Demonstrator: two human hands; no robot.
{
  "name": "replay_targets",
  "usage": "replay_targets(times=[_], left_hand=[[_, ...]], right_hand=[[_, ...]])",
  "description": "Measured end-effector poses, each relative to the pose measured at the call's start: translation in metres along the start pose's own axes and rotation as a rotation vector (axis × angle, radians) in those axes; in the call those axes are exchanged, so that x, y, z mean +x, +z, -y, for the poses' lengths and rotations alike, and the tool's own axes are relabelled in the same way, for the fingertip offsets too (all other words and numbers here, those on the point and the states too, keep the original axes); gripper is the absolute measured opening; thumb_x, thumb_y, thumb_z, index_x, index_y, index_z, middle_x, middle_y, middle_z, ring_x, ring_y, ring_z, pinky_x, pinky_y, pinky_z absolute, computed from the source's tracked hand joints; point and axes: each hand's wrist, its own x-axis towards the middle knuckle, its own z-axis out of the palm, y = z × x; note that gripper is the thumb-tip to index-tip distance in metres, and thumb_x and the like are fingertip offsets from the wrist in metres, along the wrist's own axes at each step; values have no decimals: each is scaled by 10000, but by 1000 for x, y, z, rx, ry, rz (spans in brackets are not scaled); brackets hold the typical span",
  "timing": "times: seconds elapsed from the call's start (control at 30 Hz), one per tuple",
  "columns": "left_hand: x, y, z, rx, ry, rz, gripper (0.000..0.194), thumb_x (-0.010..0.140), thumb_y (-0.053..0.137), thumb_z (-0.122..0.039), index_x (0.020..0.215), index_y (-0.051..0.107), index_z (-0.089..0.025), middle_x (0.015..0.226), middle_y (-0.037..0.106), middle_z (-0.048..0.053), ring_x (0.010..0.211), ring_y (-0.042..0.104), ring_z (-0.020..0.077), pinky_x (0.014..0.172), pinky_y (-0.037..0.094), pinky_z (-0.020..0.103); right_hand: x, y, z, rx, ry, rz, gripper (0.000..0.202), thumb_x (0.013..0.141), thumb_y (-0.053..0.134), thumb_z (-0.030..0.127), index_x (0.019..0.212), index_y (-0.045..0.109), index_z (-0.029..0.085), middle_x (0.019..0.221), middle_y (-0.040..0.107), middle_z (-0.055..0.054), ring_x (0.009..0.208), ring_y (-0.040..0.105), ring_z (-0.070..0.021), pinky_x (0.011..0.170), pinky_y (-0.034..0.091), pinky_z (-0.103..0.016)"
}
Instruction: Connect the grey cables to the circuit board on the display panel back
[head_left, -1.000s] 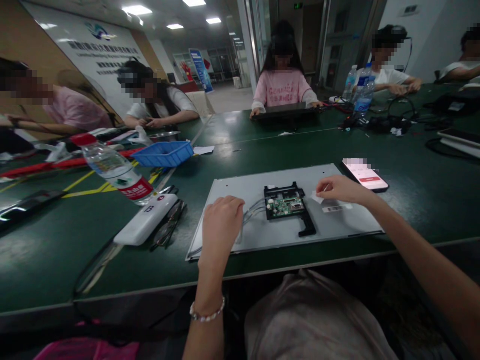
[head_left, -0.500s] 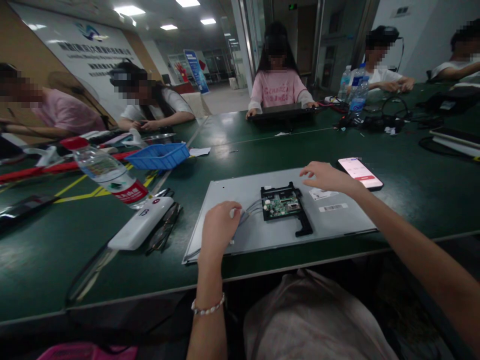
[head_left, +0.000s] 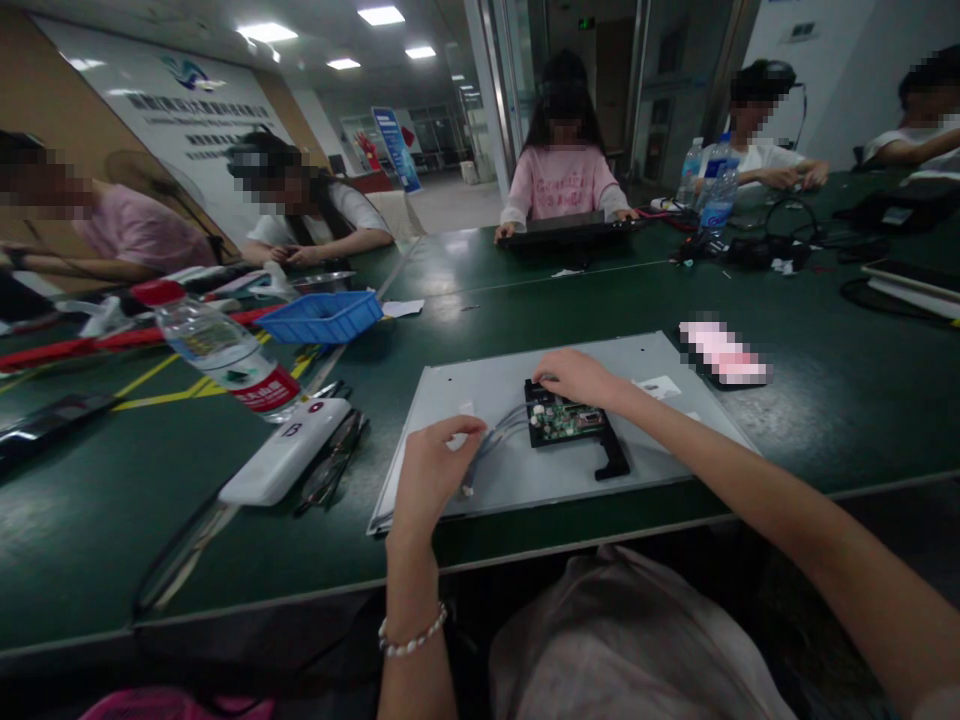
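Note:
A flat grey panel (head_left: 660,465) lies before me, bearing a black bracket (head_left: 616,462) with a green circuit board (head_left: 566,420) in it. Grey cables (head_left: 504,432) run from the board's left side toward my left hand (head_left: 431,465). Its thumb and forefinger are pinched together at the cables, with a small gap behind the fingertips. A small white connector (head_left: 468,490) hangs near that hand. My right hand (head_left: 577,377) reaches over the bracket's upper left corner with fingers bent down and closed; what they grip there is hidden.
Left of the panel are a white device (head_left: 285,455), glasses (head_left: 334,465), a water bottle (head_left: 232,350) and a blue tray (head_left: 322,318). A phone (head_left: 724,355) lies to the right. Several people sit around the green table (head_left: 847,390), one holding a dark panel (head_left: 566,232) opposite.
My right hand has moved left from above the panel's right part to the bracket's upper left corner, fingers closing. My left hand stays by the cables, its thumb and forefinger now pinched.

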Motion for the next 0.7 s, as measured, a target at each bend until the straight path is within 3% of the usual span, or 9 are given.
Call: replay_targets(times=[0.1,0.23,0.43,0.7], left_hand=[[1,-1,-4,46,136,-52,204,847,515,-268,898,706,-217,912,728,21,854,661,190,832,498,313],[2,-2,-6,114,311,-4,248,866,459,-189,931,697,-204,962,715,46,955,637,199,897,473,340],[2,0,-2,225,175,63,274,876,421,-171,972,676,-209,1016,708,44,941,652,195,897,475,330],[6,2,3,308,112,134,291,880,400,-202,994,668,-195,1044,707,72,973,657,228,914,472,347]], right_hand=[[-3,-1,1,-27,18,-28,203,882,536,188,951,726,183,993,723,-71,966,635,-203,824,447,-274],[-9,-17,-1,-61,15,-65,208,894,523,206,937,727,189,1006,713,-71,954,634,-205,824,444,-284],[-33,-39,-29,-135,96,-123,219,883,519,199,963,723,189,1037,702,-77,961,631,-224,837,458,-323],[-55,-28,-70,-8,165,-59,244,854,524,224,949,743,175,1001,728,-80,945,654,-220,874,469,-334]])
